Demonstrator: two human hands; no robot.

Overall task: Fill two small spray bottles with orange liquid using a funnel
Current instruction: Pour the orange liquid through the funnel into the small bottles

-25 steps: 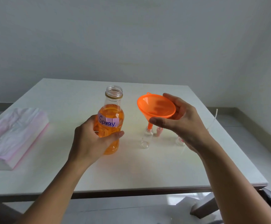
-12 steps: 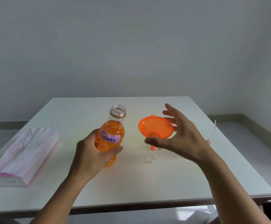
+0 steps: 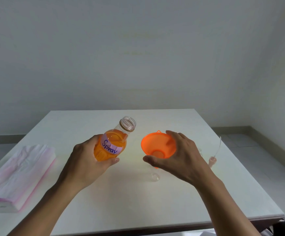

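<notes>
Pour about to start: left hand [image 3: 87,160] grips tilted bottle [image 3: 111,147], right hand [image 3: 184,159] clasps funnel [image 3: 157,145]; next, tip gently

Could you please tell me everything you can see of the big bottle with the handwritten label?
The bottle is clear plastic, mostly full of orange liquid, with a pale purple label handwritten "Spray". Its threaded mouth is uncapped, above a brownish neck ring. It is tilted, its mouth leaning toward the orange funnel but apart from it, and nothing pours. The left hand grips its lower body, fingers wrapped round it, hiding the base.
</notes>
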